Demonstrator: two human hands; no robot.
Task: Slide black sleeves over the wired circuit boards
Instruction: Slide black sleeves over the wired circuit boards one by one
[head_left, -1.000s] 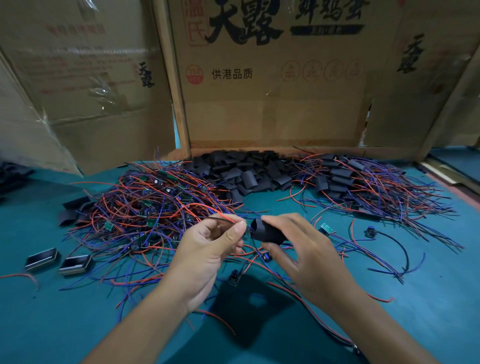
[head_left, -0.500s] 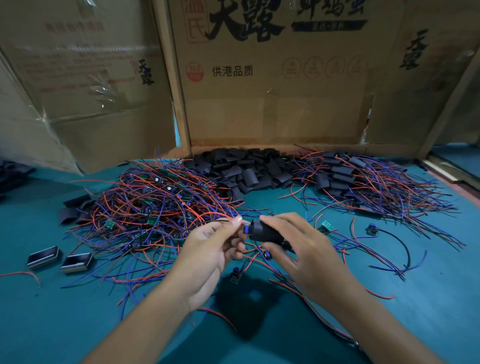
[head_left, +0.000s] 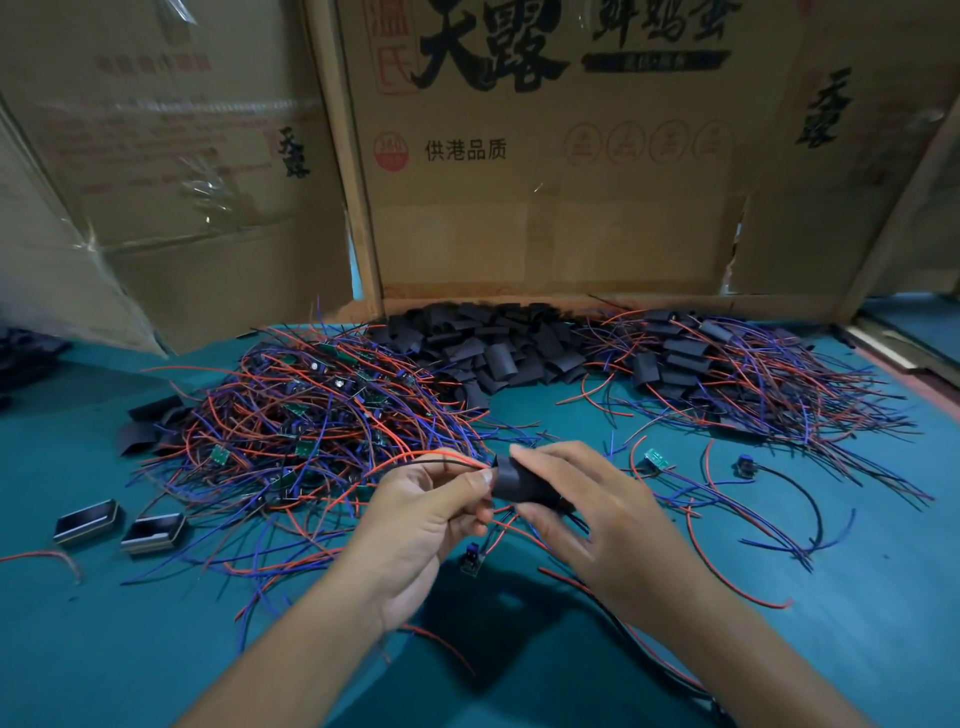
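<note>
A black sleeve (head_left: 519, 483) is held above the teal table between the thumb and fingers of my right hand (head_left: 597, 530). My left hand (head_left: 426, 519) pinches red and black wires (head_left: 436, 461) right at the sleeve's left mouth. The circuit board on those wires is hidden, inside the sleeve or behind my fingers. A big tangle of red and blue wired boards (head_left: 311, 426) lies to the left. Loose black sleeves (head_left: 493, 348) are heaped at the back centre. Sleeved boards with wires (head_left: 727, 374) pile up at the back right.
Cardboard walls (head_left: 545, 208) close off the back of the teal table (head_left: 156, 649). Two small black open boxes (head_left: 119, 527) lie at the left. A bare green board (head_left: 655, 460) and a blue part on a black wire (head_left: 745, 465) lie to the right of my hands.
My hands have come together: the left hand has brought the wire end up to the sleeve's mouth, and the small blue part seen at the opening half a second ago is out of sight.
</note>
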